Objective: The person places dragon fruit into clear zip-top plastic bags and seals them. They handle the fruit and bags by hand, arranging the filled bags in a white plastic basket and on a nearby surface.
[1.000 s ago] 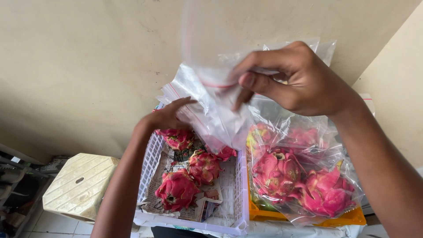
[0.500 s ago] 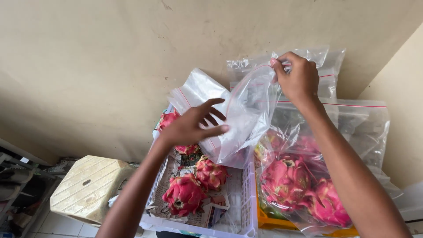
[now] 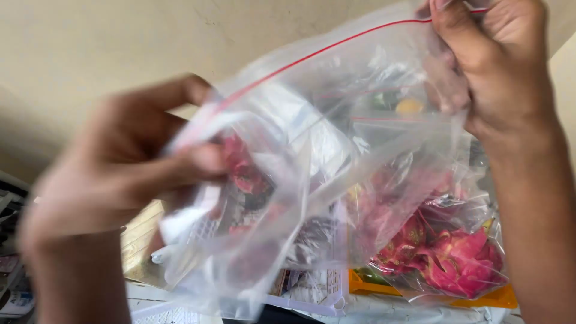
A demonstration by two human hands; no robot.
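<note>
Clear red-zip plastic bag (image 3: pixel 312 174), held up

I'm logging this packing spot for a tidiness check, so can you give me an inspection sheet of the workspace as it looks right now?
Surface: pale wall behind; the support under the crates is mostly hidden.
Job's things: clear zip bag with a red seal strip, held up open between both hands, seemingly empty.
Clutter: white slotted crate and orange tray below; bagged pink dragon fruit on the tray; more pink fruit blurred behind the plastic.
Grips: left hand pinches the bag's left edge, motion-blurred; right hand pinches its top right corner at the seal.
Cables: nothing seen.
Surroundings: cream ribbed object at lower left, mostly hidden; dark jumble at far left, unclear.
</note>
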